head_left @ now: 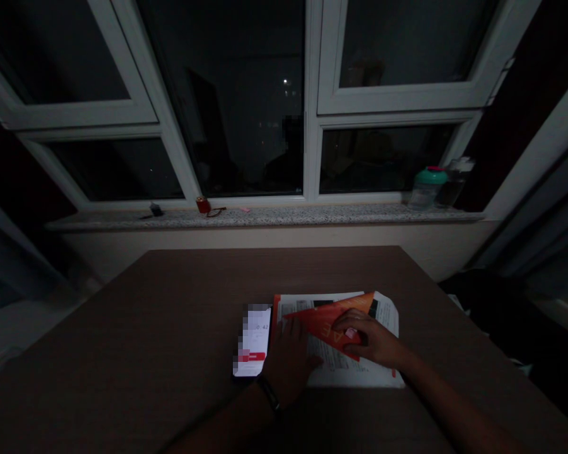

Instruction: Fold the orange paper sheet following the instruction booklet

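My left hand (291, 359) lies flat across the left part of a printed booklet (334, 377), fingers stretched and thumb apart. Under its fingertips is the narrow end of an orange-red page (315, 320), folded over diagonally into a pointed flap with pale lettering. My right hand (376, 337) is closed around the wide side of that flap, thumb below and fingers curled above. A small pink patch (351, 332) shows between thumb and fingers; whether it is a loose piece or print cannot be made out. Just left of my left hand lies a phone (255, 340) with its screen lit.
The brown table (123, 353) stands before a window with a speckled stone sill (284, 216). On the sill are a shaker bottle with a green lid (428, 186), a clear bottle (457, 180), a red can (202, 204) and a small dark item (156, 209).
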Tool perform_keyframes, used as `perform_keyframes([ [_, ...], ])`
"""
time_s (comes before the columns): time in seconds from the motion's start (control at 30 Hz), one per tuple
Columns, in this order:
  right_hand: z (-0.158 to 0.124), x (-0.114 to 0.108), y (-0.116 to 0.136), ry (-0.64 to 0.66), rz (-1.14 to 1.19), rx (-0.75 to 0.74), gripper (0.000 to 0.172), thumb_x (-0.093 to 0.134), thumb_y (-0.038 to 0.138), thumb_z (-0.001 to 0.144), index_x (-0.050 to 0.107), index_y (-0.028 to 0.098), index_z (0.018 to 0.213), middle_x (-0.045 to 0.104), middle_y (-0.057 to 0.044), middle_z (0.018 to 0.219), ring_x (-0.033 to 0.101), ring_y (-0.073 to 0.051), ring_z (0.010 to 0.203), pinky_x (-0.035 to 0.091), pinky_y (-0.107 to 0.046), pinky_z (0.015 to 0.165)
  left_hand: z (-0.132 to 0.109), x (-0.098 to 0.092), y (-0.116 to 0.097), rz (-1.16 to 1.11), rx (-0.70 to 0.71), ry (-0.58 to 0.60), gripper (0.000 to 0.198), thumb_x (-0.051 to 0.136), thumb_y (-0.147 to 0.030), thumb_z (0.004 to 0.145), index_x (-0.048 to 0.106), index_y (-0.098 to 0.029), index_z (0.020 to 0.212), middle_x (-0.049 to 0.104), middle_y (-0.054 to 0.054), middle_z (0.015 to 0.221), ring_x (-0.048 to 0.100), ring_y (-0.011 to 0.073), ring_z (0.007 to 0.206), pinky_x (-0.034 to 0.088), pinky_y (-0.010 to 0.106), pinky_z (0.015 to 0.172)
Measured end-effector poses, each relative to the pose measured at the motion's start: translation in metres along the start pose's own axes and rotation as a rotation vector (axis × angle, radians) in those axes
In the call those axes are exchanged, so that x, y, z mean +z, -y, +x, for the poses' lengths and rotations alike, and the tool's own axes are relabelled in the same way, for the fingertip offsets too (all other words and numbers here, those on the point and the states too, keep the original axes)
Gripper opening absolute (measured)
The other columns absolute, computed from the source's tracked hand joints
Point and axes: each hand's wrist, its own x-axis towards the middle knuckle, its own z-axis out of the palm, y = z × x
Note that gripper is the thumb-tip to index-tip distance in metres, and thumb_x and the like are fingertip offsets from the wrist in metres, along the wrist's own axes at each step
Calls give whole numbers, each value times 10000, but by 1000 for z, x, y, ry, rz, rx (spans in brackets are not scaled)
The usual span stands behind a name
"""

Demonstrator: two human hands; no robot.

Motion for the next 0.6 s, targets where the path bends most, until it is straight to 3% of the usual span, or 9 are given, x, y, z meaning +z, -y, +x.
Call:
perform_keyframes([
  [0.2, -1, 1, -2, 6, 2, -6, 410, 776, 184, 760, 664, 248, 1150, 661, -84, 1152, 577, -271, 1109, 454, -452, 983, -1, 5, 3, -14, 35, -32, 584, 678, -462, 894, 537, -184, 1388, 477, 161, 1463, 358, 381, 1398, 258, 557, 1150],
  [0.6, -2, -1, -1, 16, -3, -4, 442, 785, 233, 755, 654, 256, 1177, 647, -89, 1167, 572, -278, 1109, 460, -459, 970, 0, 4, 2, -7, 31, -37, 590, 706, -467, 878, 558, -186, 1376, 490, 171, 1450, 381, 382, 1384, 279, 549, 1140],
])
